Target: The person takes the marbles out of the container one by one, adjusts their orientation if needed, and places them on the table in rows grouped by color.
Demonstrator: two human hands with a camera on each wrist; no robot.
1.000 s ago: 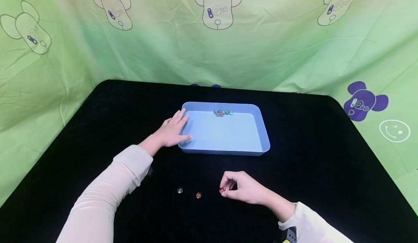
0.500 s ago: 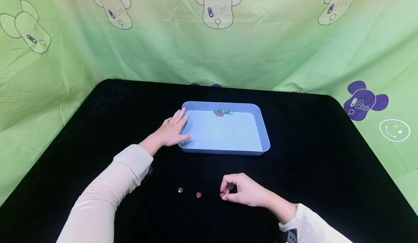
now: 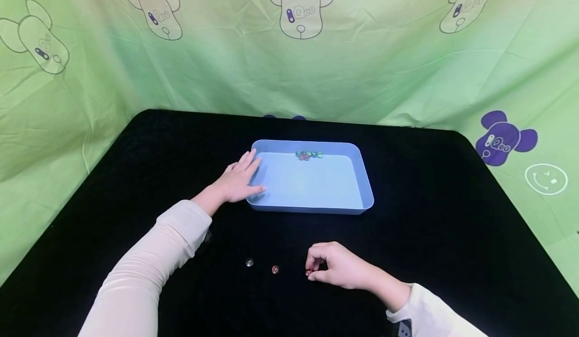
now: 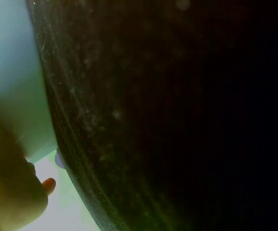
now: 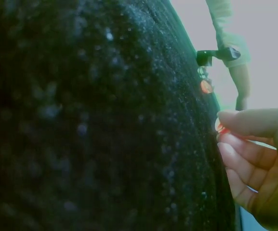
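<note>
In the head view my right hand [image 3: 338,265] pinches a red-orange glass marble [image 3: 308,272] between thumb and index finger, close over the black tabletop. The right wrist view shows the same marble [image 5: 219,126] at the fingertips. To its left on the cloth lie an orange marble [image 3: 275,269] and a clear marble [image 3: 249,262]. My left hand [image 3: 237,180] rests with spread, straight fingers on the left rim of the blue tray [image 3: 316,186]. Several green and reddish marbles [image 3: 309,155] sit together along the tray's back wall.
A black cloth [image 3: 429,216] covers the table. Green fabric [image 3: 362,65] printed with bear heads hangs behind it and at both sides. A small dark camera mount [image 5: 218,55] on the left wrist shows in the right wrist view.
My right hand has shifted slightly toward the front edge, with the red-orange marble still at its fingertips. The left hand, tray and other marbles have stayed in place.
</note>
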